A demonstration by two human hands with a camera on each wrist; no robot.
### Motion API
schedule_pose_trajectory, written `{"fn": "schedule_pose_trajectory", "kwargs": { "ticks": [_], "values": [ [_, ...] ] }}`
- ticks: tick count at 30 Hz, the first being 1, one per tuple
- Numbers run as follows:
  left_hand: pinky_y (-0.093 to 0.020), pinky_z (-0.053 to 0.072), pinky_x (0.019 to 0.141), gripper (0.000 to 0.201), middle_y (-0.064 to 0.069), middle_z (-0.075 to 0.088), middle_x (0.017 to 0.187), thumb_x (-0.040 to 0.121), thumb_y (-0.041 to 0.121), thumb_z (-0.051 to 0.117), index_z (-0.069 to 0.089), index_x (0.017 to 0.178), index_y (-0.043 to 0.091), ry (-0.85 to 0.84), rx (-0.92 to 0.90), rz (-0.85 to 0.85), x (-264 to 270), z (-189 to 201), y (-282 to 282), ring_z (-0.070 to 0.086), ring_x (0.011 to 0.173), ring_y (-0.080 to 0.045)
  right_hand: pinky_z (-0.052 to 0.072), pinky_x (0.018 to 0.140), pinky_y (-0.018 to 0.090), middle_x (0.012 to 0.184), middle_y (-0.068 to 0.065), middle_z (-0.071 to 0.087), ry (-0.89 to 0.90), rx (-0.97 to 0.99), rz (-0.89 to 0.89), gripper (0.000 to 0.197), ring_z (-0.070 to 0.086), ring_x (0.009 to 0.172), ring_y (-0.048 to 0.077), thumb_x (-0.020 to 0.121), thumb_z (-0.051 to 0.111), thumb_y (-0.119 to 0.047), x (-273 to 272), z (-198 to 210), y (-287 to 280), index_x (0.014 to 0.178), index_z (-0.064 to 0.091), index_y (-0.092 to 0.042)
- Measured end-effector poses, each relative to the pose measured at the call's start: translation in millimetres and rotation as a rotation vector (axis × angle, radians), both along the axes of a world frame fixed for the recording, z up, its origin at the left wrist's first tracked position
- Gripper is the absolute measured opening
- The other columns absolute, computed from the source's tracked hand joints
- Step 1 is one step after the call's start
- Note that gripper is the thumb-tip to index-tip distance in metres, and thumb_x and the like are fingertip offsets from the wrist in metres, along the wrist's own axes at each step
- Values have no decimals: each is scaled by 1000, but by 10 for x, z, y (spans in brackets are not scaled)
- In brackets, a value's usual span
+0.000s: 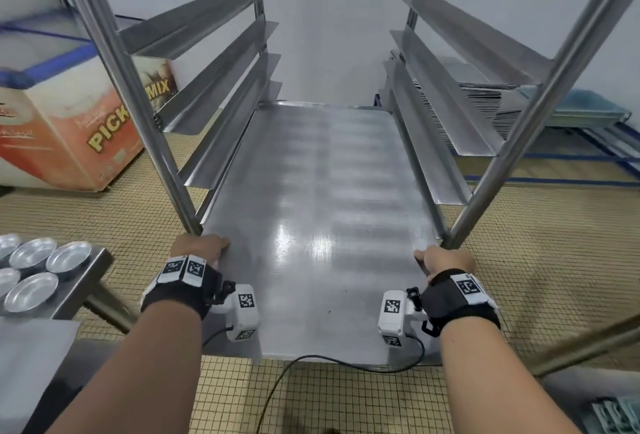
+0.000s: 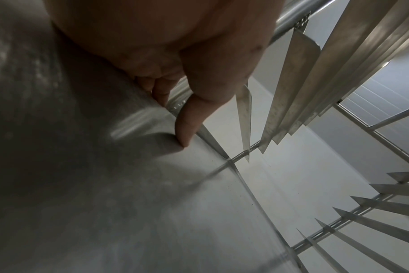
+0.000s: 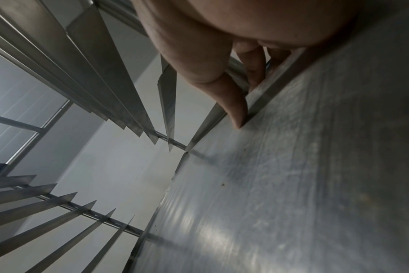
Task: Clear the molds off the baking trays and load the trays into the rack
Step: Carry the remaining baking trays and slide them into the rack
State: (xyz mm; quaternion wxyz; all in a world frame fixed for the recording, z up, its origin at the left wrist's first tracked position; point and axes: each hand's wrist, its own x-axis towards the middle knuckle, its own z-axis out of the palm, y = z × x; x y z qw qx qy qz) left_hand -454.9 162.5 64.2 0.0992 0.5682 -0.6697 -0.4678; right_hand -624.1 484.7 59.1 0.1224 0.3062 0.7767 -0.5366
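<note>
A large bare metal baking tray (image 1: 311, 219) lies partway inside the steel rack (image 1: 214, 94), its sides on a low pair of rails. Its near end sticks out toward me. My left hand (image 1: 204, 246) grips the tray's left edge beside the rack's front left post, thumb (image 2: 189, 122) on top and fingers under the rim. My right hand (image 1: 446, 260) grips the right edge by the front right post, thumb (image 3: 234, 109) on the tray (image 3: 304, 175) surface. Several round silver molds (image 1: 34, 260) sit on a table corner at the far left.
Empty rail pairs run up both sides of the rack above the tray. A stack of flat trays (image 1: 485, 94) lies behind the rack on the right. A freezer chest (image 1: 62, 122) stands at the left. A cable (image 1: 311, 364) hangs under the tray's near end over tiled floor.
</note>
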Motion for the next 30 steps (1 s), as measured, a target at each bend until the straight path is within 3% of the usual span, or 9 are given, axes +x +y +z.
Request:
{"fn": "schedule_pose_trajectory", "kwargs": {
  "ticks": [4, 9, 15, 17, 21, 24, 26, 28, 30],
  "values": [
    [-37, 49, 89, 48, -22, 63, 121, 85, 18, 72, 59, 124, -6, -31, -48, -19, -173, 41, -51, 62, 109, -37, 51, 82, 35, 107, 15, 70, 7, -17, -22, 52, 66, 92, 30, 75, 75, -4, -117, 45, -92, 123, 56, 3],
    [-22, 52, 88, 26, 2, 68, 111, 88, 20, 63, 66, 113, 22, -138, -120, -204, -147, 155, -17, 66, 101, -19, 54, 89, 39, 106, 16, 69, 0, -30, 20, 53, 67, 96, 31, 77, 74, -5, -111, 140, -105, 126, 54, 3],
    [-30, 51, 66, 34, -16, 63, 92, 81, 11, 72, 61, 107, -8, 35, -43, -102, 7, 278, 19, 59, 79, -25, 56, 91, 46, 73, 3, 52, 98, -124, 84, 33, 56, 66, 19, 81, 74, -5, 83, 214, -48, 102, 49, -9],
    [-33, 54, 72, 36, -15, 64, 90, 77, 12, 75, 63, 105, -8, -35, -61, -177, 71, 298, 59, 61, 78, -28, 57, 89, 47, 81, 5, 57, 134, -101, 132, 35, 57, 69, 20, 81, 75, -10, 232, 272, -59, 109, 54, -13],
    [-25, 46, 57, 28, -9, 65, 86, 78, 24, 72, 67, 93, 0, -244, -251, -509, 285, 305, 250, 59, 70, -19, 50, 100, 45, 123, 17, 66, 217, 194, 425, 48, 62, 110, 33, 77, 79, -21, 566, 285, -59, 119, 66, -1],
    [-33, 52, 86, 68, -10, 65, 118, 63, 63, 62, 64, 112, 16, -329, -386, -803, 472, 143, 392, 62, 102, -25, 41, 106, 37, 134, 13, 60, 258, 224, 630, 59, 55, 124, 29, 80, 81, -28, 890, 258, -11, 129, 60, -2],
    [-48, 32, 114, 108, -10, 35, 154, 52, 85, 58, 43, 143, 29, -349, -393, -938, 617, 34, 477, 35, 139, -34, 38, 111, 37, 143, 8, 53, 291, 298, 824, 73, 49, 131, 24, 74, 83, -45, 1099, 224, 26, 133, 58, -10],
    [-53, 9, 119, 127, -9, 9, 163, 48, 86, 67, 21, 154, 32, -359, -435, -1024, 736, 0, 547, 7, 149, -35, 27, 118, 47, 156, -1, 36, 303, 373, 998, 92, 29, 145, 21, 60, 83, -62, 1255, 172, 74, 138, 54, -23],
    [-54, 7, 120, 126, -12, 9, 162, 51, 73, 78, 20, 154, 29, -342, -492, -1060, 814, 34, 594, 7, 149, -35, 16, 121, 52, 160, -6, 26, 342, 463, 1123, 103, 16, 150, 19, 54, 85, -64, 1333, 107, 113, 143, 48, -28]
  ]
}}
